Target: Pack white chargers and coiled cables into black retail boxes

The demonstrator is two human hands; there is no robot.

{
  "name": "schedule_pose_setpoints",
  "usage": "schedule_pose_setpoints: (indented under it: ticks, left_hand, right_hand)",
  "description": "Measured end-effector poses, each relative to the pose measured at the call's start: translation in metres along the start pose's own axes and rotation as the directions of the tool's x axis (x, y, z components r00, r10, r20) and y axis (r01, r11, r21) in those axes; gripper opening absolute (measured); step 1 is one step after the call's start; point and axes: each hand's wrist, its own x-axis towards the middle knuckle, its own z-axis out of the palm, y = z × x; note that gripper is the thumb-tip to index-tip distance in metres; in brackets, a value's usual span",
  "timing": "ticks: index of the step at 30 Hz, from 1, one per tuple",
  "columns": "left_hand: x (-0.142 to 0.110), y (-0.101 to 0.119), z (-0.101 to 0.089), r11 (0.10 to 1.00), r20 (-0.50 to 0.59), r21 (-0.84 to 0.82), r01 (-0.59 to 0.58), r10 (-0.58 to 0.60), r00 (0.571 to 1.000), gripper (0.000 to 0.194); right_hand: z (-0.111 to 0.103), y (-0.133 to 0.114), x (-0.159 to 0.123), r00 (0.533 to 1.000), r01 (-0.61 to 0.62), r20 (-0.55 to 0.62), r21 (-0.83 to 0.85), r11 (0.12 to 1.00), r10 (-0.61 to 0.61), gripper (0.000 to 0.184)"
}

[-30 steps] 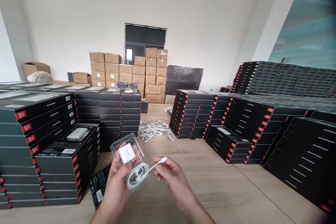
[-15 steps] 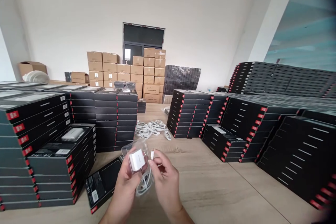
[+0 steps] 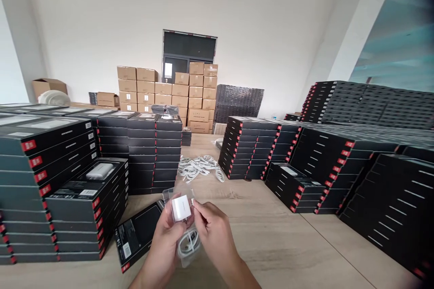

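Observation:
My left hand (image 3: 167, 230) is closed round a clear plastic tray (image 3: 168, 195), with its thumb across the front. A white charger (image 3: 182, 208) sits in the upper part of the tray. Below it lies a coiled white cable (image 3: 188, 243), partly covered by my fingers. My right hand (image 3: 214, 226) pinches the cable's plug end at the tray's right edge; its fingertips hide most of the plug. Left of my hands, a black box (image 3: 138, 235) with a red corner label lies aslant on the table.
Stacks of black boxes (image 3: 86, 221) stand at the left, with more black boxes (image 3: 293, 189) at the right. Several coiled white cables (image 3: 200, 167) lie on the wooden table (image 3: 271, 244) ahead. Brown cartons (image 3: 200, 92) are piled at the back near a dark window (image 3: 190, 46).
My right hand has brought the cable's plug against the tray's edge beside the charger; before, the plug stuck up from the fingertips. The view has shifted slightly.

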Motion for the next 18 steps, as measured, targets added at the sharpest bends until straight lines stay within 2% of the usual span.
schedule_pose_setpoints:
  ticks: [6, 11, 14, 18]
  left_hand:
    - [-0.002, 0.004, 0.002, 0.999, 0.008, -0.025, 0.045, -0.045, 0.999, 0.059]
    - [-0.005, 0.007, 0.002, 0.998, 0.046, -0.023, 0.063, -0.061, 0.997, 0.046]
    - [-0.007, 0.008, 0.001, 0.997, 0.08, -0.026, 0.076, -0.073, 0.994, 0.048]
    - [-0.007, 0.009, -0.002, 0.995, 0.116, -0.048, 0.085, -0.079, 0.99, 0.055]
  right_hand:
    - [-0.005, 0.001, 0.001, 0.995, 0.036, 0.098, -0.006, 0.999, -0.035, 0.031]
    - [-0.008, -0.003, 0.003, 0.984, 0.003, 0.176, -0.075, 0.997, 0.011, 0.033]
    - [-0.009, -0.004, 0.003, 0.97, -0.042, 0.236, -0.071, 0.997, 0.058, 0.033]
    - [-0.013, -0.002, 0.0, 0.964, -0.124, 0.233, -0.016, 0.992, 0.124, 0.031]
